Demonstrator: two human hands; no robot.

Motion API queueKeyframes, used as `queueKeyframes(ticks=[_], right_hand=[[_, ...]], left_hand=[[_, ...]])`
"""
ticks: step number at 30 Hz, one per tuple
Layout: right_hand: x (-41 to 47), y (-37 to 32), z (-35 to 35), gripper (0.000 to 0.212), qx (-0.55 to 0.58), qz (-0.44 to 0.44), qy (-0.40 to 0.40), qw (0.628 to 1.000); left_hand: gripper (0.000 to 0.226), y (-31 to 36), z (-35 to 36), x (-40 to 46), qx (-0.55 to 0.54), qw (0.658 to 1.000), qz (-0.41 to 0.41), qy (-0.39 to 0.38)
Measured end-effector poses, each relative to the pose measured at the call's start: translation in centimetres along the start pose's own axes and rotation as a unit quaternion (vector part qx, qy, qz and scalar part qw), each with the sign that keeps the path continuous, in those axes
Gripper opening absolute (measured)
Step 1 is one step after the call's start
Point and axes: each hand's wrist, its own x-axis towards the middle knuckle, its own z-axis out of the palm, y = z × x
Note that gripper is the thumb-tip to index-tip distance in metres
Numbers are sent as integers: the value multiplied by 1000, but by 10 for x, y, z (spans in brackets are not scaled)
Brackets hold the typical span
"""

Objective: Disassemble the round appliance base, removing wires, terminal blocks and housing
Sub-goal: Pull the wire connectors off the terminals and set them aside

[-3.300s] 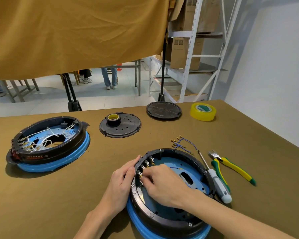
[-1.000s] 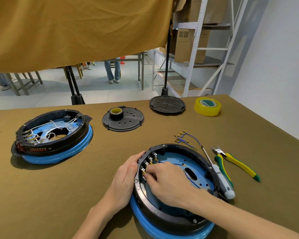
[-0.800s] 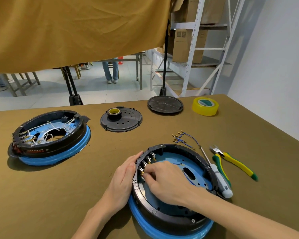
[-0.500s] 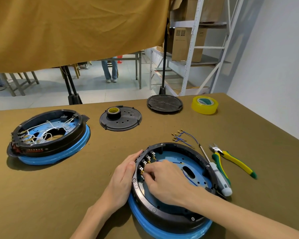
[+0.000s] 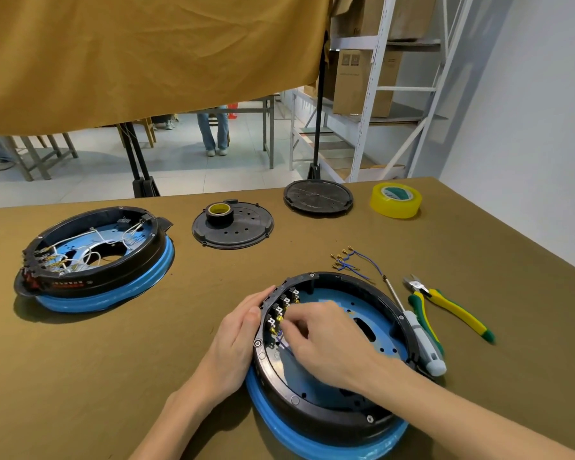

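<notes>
A round black appliance base (image 5: 316, 406) with a blue rim lies open-side up in front of me. A row of terminal blocks (image 5: 279, 313) with brass connectors lines its left inner wall. My left hand (image 5: 238, 336) rests flat against the outside of that wall. Inside the base, my right hand (image 5: 326, 340) has curled fingertips that pinch a thin blue wire (image 5: 284, 343) at the terminals. A bundle of loose blue wires (image 5: 349, 260) with brass lugs lies on the table behind the base.
A second base (image 5: 93, 257) with white wires sits at the left. Two black round covers (image 5: 233, 225) (image 5: 317, 198) lie farther back, one carrying a black tape roll (image 5: 219, 212). Yellow tape (image 5: 395, 200), a screwdriver (image 5: 419, 336) and yellow-green cutters (image 5: 452, 310) lie to the right.
My right hand's fingertips have worked slightly along the terminal row and now hold a blue wire end. The left hand and the base have stayed put; my head shifted a little.
</notes>
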Motion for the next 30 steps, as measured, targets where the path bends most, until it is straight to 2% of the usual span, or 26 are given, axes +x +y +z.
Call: queueKeyframes(ticks=[3,9,11,13,17,20,26,30], right_hand=[[3,-3,-5,34,35,1,62,997],[15,-21,-35,23,228,-58,168,957],[23,-17,-49,21,190,-86,203,957],[33,-5,-59,23,90,-80,233,965],[60,43,-70,27,-74,69,183,978],[77,86,-68,28,-87,164,136,973],[95,126,-61,29,-40,234,136,962],[94,115,-57,29,-92,207,94,969]], left_hand=[[54,0,-1,0,-6,1000,-4,3],[57,0,-1,-1,-8,1000,-21,14],[54,1,-1,-1,-8,1000,-25,14],[51,1,-2,-1,-2,1000,-26,16],[52,1,-2,0,1,999,-30,14],[51,0,-3,0,-6,999,-34,11],[49,2,-3,0,-2,999,-41,16],[47,3,-3,-1,-5,999,-45,19]])
